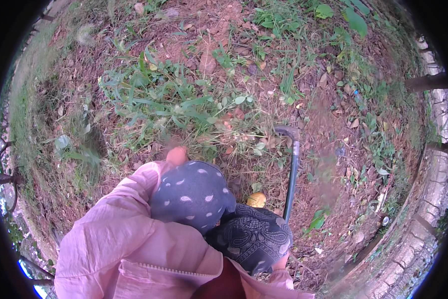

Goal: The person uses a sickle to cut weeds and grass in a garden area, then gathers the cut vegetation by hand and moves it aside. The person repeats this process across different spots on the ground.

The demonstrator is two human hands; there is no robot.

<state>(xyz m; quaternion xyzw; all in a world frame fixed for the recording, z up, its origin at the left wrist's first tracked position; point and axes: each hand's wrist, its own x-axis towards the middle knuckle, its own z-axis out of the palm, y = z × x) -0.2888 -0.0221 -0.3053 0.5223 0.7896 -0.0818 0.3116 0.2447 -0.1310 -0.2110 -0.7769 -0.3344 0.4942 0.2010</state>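
My left hand [177, 155] reaches past my left knee, low at the near side of a patch of green grass and weeds [164, 97]. My knee and some blur hide its fingers, so I cannot tell whether it grips any stems. Only the wrist of my right hand [280, 262] shows, beside my right knee. The rest of that hand is hidden behind the knee. A long-handled tool with a bent metal head [292, 168] rises from behind the same knee. Its head turns left into cut or dry grass [242, 136], where its tip is lost. My right hand's hold on it is out of sight.
My knees in dark paisley cloth [194, 194] fill the lower middle. A yellow rounded thing [256, 200], perhaps a shoe toe, sits between knee and tool. Reddish soil [209, 56] bears leaf litter. A pale cracked strip [414, 250] and dark posts [427, 82] line the right rim.
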